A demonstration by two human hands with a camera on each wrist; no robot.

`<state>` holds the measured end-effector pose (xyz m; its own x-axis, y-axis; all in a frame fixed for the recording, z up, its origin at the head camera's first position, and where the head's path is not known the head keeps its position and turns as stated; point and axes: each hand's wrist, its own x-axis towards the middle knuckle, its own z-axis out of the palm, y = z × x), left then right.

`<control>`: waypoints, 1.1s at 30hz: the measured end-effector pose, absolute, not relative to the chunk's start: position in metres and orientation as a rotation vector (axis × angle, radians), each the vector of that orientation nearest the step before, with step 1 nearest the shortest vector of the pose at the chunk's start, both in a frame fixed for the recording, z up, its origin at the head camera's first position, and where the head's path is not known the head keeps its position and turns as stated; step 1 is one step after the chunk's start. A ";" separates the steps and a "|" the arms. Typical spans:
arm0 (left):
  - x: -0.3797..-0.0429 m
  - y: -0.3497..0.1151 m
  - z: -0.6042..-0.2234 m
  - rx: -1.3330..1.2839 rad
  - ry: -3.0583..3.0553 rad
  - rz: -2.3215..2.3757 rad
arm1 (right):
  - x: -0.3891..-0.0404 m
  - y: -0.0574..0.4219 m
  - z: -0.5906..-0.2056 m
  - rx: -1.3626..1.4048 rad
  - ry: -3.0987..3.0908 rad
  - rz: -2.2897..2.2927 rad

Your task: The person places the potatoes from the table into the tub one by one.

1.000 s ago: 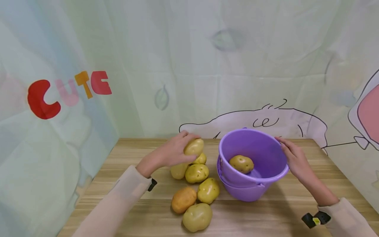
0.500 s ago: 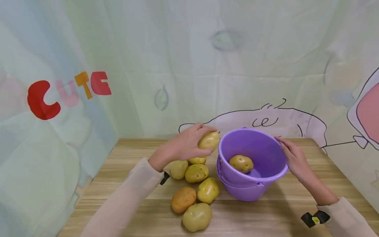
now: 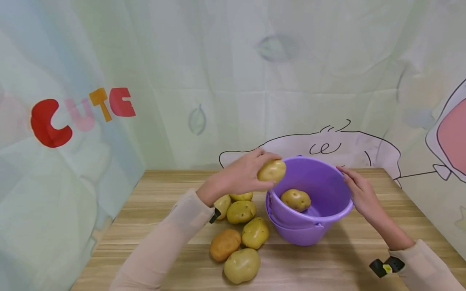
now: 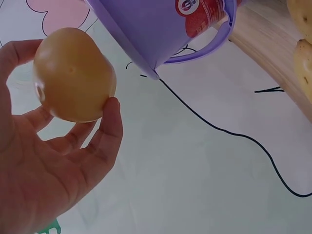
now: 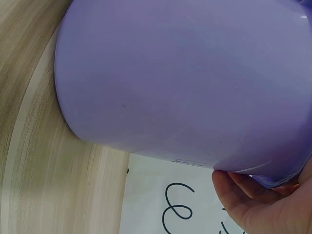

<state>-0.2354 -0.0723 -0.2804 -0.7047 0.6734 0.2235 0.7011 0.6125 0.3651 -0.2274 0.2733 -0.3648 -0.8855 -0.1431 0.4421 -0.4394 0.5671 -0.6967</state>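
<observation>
My left grip (image 3: 248,173) held a smooth yellow potato (image 3: 273,171) between the thumb and the fingertips. The potato sat out at the tips, with a gap between it and my palm, and much of its surface was uncovered. It was up at the left side of a purple bucket (image 3: 302,234), higher than the rim, and the left wrist view showed a gap between the two.

The bucket stood on the desk (image 3: 136,206), nearer the far right corner than the far left one. My right grip (image 3: 365,197) touched its right side at the rim, a fingertip on the outer wall; how far those fingers curled I could not tell. One tan potato (image 3: 295,200) lay inside the bucket. A red label (image 4: 207,14) showed beside the bucket's handle (image 4: 226,34).

Between the bucket and the desk's left edge lay six loose potatoes (image 3: 255,233). Two of these, toward the far edge, were partly hidden by my left grip and wrist. An orange-brown potato (image 3: 225,245) was on the near side of the group, and a large pale potato (image 3: 242,265) lay farthest from the far edge.
</observation>
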 end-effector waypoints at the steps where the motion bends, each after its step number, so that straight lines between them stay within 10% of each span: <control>1: -0.236 -0.071 -0.280 -1.184 -2.759 -0.667 | -0.228 0.273 -0.365 0.477 -2.466 1.234; 33: -0.239 -0.020 -0.291 -1.282 -2.783 -0.603 | -0.228 0.274 -0.366 0.487 -2.453 1.251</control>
<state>-0.2385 -0.0201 -0.2906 -0.6627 0.7280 0.1753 0.7353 0.5883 0.3366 -0.2282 0.2742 -0.3657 -0.8823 -0.1452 0.4477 -0.4476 0.5526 -0.7030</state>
